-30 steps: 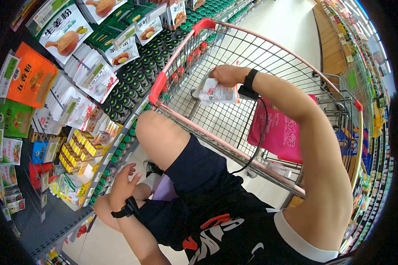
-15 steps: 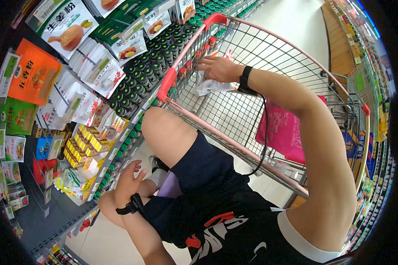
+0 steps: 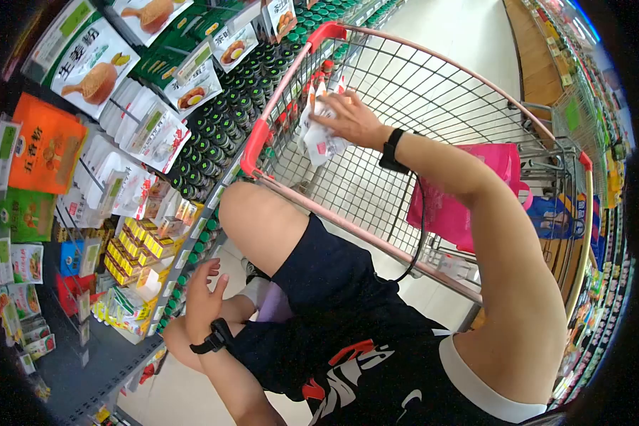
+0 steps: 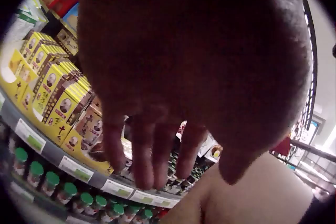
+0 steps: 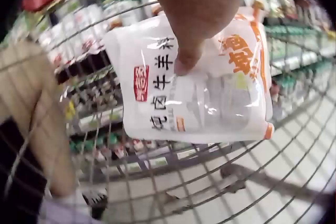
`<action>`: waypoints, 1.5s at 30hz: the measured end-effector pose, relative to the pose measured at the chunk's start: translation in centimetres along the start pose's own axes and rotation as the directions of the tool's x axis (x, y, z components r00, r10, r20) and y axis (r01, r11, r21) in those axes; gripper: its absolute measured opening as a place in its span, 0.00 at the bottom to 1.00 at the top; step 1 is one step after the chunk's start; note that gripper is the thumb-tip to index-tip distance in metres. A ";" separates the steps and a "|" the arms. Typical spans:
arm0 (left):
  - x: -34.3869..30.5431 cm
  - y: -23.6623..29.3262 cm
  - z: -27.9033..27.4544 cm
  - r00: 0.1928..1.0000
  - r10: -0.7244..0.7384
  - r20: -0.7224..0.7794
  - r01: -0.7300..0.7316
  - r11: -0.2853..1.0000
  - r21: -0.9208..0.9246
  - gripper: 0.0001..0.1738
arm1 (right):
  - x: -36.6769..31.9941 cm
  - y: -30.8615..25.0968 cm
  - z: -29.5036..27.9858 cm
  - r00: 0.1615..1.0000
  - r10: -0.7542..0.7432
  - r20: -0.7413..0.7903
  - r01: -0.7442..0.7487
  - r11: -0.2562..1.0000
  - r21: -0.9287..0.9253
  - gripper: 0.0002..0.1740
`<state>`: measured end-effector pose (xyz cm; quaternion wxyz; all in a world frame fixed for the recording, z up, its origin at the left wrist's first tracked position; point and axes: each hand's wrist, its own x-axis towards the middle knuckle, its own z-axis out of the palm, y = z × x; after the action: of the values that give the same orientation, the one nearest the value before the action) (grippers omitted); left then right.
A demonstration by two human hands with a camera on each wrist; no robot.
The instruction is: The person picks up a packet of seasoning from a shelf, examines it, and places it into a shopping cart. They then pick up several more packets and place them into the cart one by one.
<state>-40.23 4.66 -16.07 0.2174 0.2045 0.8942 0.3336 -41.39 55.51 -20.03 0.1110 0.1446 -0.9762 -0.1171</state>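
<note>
My right hand (image 3: pixel 351 121) is inside the wire shopping cart (image 3: pixel 376 245), near its left side. It pinches a white seasoning packet (image 5: pixel 184 100) with orange print and dark lettering. In the right wrist view the thumb (image 5: pixel 189 58) lies across the packet's front, while the other fingers are hidden behind it. The head view shows those fingers spread over the packet's upper part, with orange-and-white corners sticking up beside them. My left hand (image 3: pixel 204 298) hangs relaxed and holds nothing, near the bent knee and the shelf of yellow boxes (image 4: pixel 65 103).
A pink bag (image 3: pixel 440 202) is in the cart, toward its handle end. Shelves to the left hold hanging spice packets (image 3: pixel 50 145), dark jars (image 3: pixel 216 131) and green-capped jars (image 4: pixel 68 192). A black cable (image 3: pixel 422 234) trails from the right wristband over the cart rim.
My right hand has shifted left and farther into the cart's corner with the packet, which now hangs more upright. The left hand stays about where it was.
</note>
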 end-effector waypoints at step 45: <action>24.2 27.0 4.5 0.771 -0.144 0.620 0.286 0.949 -0.136 0.31 | -7.5 1.9 7.5 0.593 0.802 -0.075 -0.411 0.381 0.828 0.29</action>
<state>-51.80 38.06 -6.75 0.5487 0.1702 0.7527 0.3217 -36.79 61.08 -28.00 0.3099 -0.1842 -0.8521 0.3794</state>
